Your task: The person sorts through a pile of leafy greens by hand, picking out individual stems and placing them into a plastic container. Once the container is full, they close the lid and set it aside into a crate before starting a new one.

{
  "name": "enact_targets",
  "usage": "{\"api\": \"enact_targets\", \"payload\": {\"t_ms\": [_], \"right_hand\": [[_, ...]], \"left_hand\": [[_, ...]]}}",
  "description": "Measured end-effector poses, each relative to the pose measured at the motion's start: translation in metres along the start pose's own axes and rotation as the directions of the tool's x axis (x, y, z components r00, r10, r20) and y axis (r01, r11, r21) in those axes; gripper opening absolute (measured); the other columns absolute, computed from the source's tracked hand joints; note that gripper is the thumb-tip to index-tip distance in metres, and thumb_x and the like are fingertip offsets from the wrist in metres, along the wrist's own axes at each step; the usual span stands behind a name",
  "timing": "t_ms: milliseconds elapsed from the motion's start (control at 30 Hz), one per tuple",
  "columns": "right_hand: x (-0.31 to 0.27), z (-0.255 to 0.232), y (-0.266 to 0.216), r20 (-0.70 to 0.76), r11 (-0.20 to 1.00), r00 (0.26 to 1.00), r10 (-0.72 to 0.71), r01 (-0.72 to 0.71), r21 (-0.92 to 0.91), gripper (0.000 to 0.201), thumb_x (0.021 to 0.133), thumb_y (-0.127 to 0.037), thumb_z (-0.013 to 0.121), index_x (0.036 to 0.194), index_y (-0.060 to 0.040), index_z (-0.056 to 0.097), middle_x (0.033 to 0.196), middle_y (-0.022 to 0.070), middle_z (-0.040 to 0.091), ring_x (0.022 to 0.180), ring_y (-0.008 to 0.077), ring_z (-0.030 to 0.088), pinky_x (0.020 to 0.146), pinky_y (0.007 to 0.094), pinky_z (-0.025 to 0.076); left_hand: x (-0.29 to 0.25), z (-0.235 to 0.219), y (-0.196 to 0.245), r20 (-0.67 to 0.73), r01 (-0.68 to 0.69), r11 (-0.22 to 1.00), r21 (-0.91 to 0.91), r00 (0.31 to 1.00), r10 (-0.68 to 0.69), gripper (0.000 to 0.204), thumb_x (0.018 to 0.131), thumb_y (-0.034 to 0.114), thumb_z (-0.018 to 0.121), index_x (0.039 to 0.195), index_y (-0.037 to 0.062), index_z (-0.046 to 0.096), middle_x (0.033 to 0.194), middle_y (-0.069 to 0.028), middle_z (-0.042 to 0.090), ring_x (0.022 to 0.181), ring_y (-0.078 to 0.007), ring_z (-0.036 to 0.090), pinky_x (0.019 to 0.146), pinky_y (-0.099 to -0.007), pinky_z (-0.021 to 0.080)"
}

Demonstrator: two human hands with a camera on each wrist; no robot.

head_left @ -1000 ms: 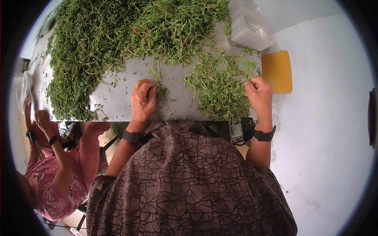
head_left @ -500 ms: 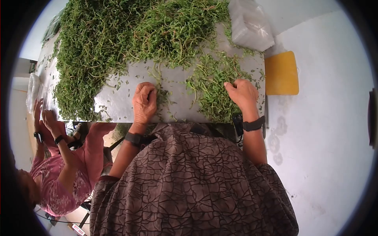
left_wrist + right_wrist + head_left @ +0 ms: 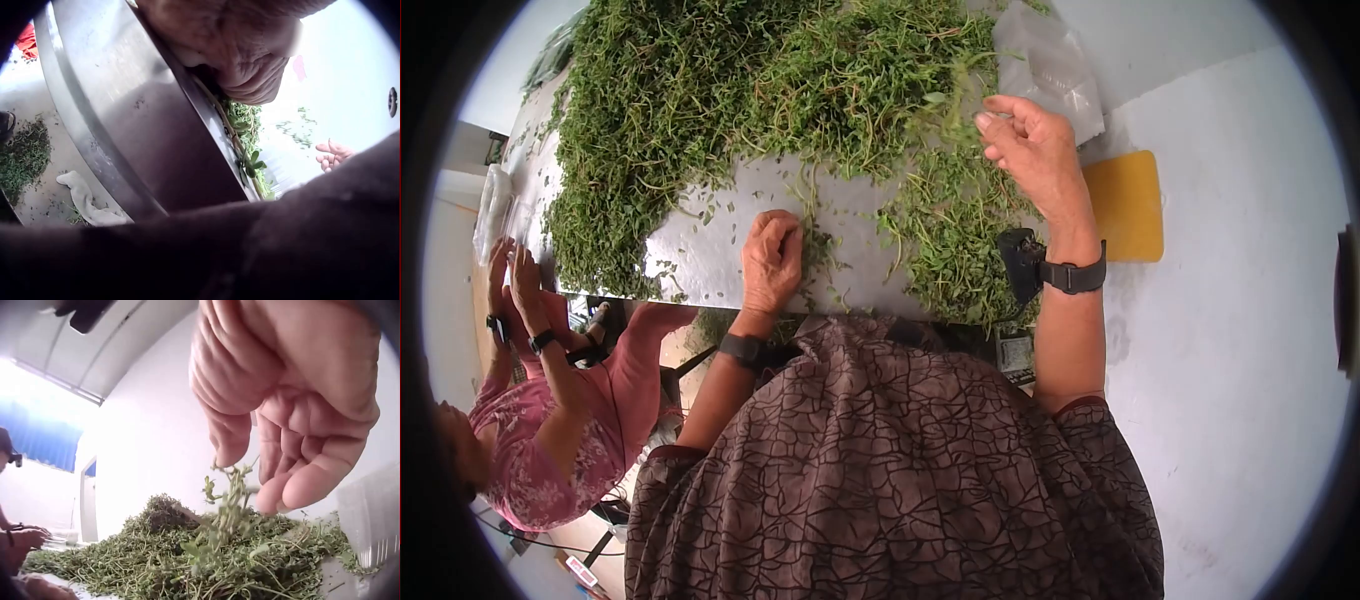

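Observation:
In the head view my left hand (image 3: 772,262) is curled at the table's front edge, beside scattered leaves. A leafy stem (image 3: 228,122) runs out from under its bent fingers in the left wrist view. My right hand (image 3: 1040,160) is raised at the back right, thumb and forefinger apart. Just off its fingertips hangs a blurred green sprig (image 3: 231,512), above the large heap of leafy greens (image 3: 700,110). A smaller, looser pile of greens (image 3: 960,240) lies on the right of the metal table (image 3: 710,235).
Clear plastic containers (image 3: 1048,70) stand at the back right corner, close to the right hand. A yellow panel (image 3: 1128,205) sits beyond the table's right edge, near a white wall (image 3: 1250,300). Another person (image 3: 550,440) in pink sits at the left.
My right hand first came inward over the small pile, then went up and away toward the big heap, its fingers opening beside a sprig. The left hand has stayed put.

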State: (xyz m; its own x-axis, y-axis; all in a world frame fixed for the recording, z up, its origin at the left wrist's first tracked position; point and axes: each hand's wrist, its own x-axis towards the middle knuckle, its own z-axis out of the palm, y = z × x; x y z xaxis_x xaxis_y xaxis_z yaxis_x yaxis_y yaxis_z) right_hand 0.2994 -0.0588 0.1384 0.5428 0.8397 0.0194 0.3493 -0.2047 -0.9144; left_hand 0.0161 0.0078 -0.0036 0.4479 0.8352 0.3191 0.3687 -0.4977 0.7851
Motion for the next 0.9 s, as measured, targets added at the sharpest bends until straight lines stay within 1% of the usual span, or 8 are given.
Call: {"api": "enact_targets", "payload": {"t_ms": [100, 167, 367, 567, 700, 767, 800, 900], "right_hand": [[0.005, -0.015, 0.017, 0.028, 0.963, 1.0, 0.011, -0.003, -0.27, 0.04, 0.079, -0.027, 0.069, 0.107, 0.001, 0.065, 0.078, 0.0151, 0.067, 0.072, 0.0197, 0.065, 0.066, 0.0334, 0.049], [-0.003, -0.018, 0.036, -0.04, 0.725, 0.992, 0.12, -0.115, -0.679, 0.038, 0.079, -0.03, 0.068, 0.101, 0.0008, 0.066, 0.084, 0.0174, 0.068, 0.082, 0.0293, 0.066, 0.075, 0.0385, 0.049], [-0.009, -0.006, 0.09, 0.02, 0.467, 0.988, 0.152, -0.054, -0.882, 0.04, 0.076, -0.037, 0.07, 0.086, 0.0009, 0.065, 0.082, 0.019, 0.066, 0.084, 0.0347, 0.063, 0.077, 0.0436, 0.047], [-0.008, 0.003, 0.108, 0.109, 0.496, 0.992, 0.065, 0.062, -0.866, 0.026, 0.075, -0.026, 0.069, 0.071, -0.0015, 0.061, 0.069, 0.0129, 0.064, 0.072, 0.0331, 0.062, 0.067, 0.042, 0.048], [-0.007, 0.007, 0.09, 0.091, 0.545, 0.992, 0.089, 0.029, -0.838, 0.018, 0.075, -0.02, 0.066, 0.07, -0.0029, 0.062, 0.064, 0.0097, 0.062, 0.063, 0.0275, 0.061, 0.062, 0.0389, 0.047], [-0.007, 0.005, 0.068, 0.001, 0.874, 0.998, 0.058, -0.05, -0.483, 0.012, 0.073, -0.016, 0.063, 0.069, -0.0048, 0.063, 0.062, 0.0123, 0.061, 0.059, 0.0296, 0.06, 0.061, 0.0395, 0.046], [-0.005, 0.005, 0.06, 0.0, 0.9, 1.0, 0.017, -0.016, -0.436, 0.011, 0.074, -0.015, 0.061, 0.069, -0.0046, 0.063, 0.063, 0.0116, 0.061, 0.059, 0.0288, 0.059, 0.061, 0.0383, 0.046], [-0.006, 0.005, 0.05, 0.051, 0.819, 0.997, 0.06, -0.02, -0.574, 0.018, 0.075, -0.021, 0.065, 0.073, -0.0036, 0.063, 0.066, 0.0124, 0.064, 0.064, 0.0308, 0.062, 0.063, 0.0403, 0.047]], "left_hand": [[-0.001, 0.001, 0.0, -0.01, 0.001, 1.0, 0.001, 1.0, -0.001, 0.004, 0.079, 0.0, 0.06, 0.083, -0.0002, 0.059, 0.092, -0.014, 0.062, 0.081, -0.028, 0.062, 0.072, -0.0331, 0.049], [-0.001, 0.001, 0.001, -0.019, 0.005, 1.0, 0.004, 1.0, -0.005, 0.004, 0.079, 0.0, 0.06, 0.083, 0.0, 0.059, 0.092, -0.0136, 0.062, 0.08, -0.0276, 0.061, 0.071, -0.0329, 0.049], [-0.001, 0.001, 0.001, -0.014, 0.002, 1.0, -0.004, 1.0, -0.002, 0.005, 0.079, -0.001, 0.06, 0.085, 0.0006, 0.059, 0.092, -0.0125, 0.062, 0.078, -0.0268, 0.061, 0.07, -0.0324, 0.049], [-0.001, 0.001, 0.002, -0.016, 0.011, 1.0, 0.001, 1.0, -0.011, 0.005, 0.08, -0.001, 0.06, 0.085, 0.0005, 0.059, 0.092, -0.0126, 0.062, 0.08, -0.0273, 0.061, 0.071, -0.0326, 0.049], [-0.001, 0.001, 0.001, -0.028, -0.013, 1.0, 0.021, 1.0, 0.013, 0.008, 0.079, -0.001, 0.061, 0.086, 0.0015, 0.059, 0.092, -0.0131, 0.062, 0.081, -0.0313, 0.061, 0.071, -0.0349, 0.05], [0.0, 0.001, 0.003, -0.027, -0.004, 1.0, 0.028, 1.0, 0.005, 0.008, 0.078, -0.001, 0.061, 0.086, 0.0015, 0.059, 0.092, -0.013, 0.062, 0.081, -0.0311, 0.061, 0.071, -0.0348, 0.05], [0.0, 0.0, 0.005, -0.024, -0.003, 1.0, 0.03, 1.0, 0.004, 0.008, 0.078, -0.001, 0.061, 0.086, 0.0015, 0.059, 0.092, -0.0129, 0.062, 0.081, -0.0309, 0.061, 0.071, -0.0347, 0.05], [-0.001, 0.001, 0.003, -0.017, 0.023, 1.0, 0.018, 1.0, -0.023, 0.008, 0.078, -0.001, 0.061, 0.086, 0.0014, 0.059, 0.092, -0.0126, 0.062, 0.082, -0.0309, 0.062, 0.071, -0.0349, 0.05]]}}
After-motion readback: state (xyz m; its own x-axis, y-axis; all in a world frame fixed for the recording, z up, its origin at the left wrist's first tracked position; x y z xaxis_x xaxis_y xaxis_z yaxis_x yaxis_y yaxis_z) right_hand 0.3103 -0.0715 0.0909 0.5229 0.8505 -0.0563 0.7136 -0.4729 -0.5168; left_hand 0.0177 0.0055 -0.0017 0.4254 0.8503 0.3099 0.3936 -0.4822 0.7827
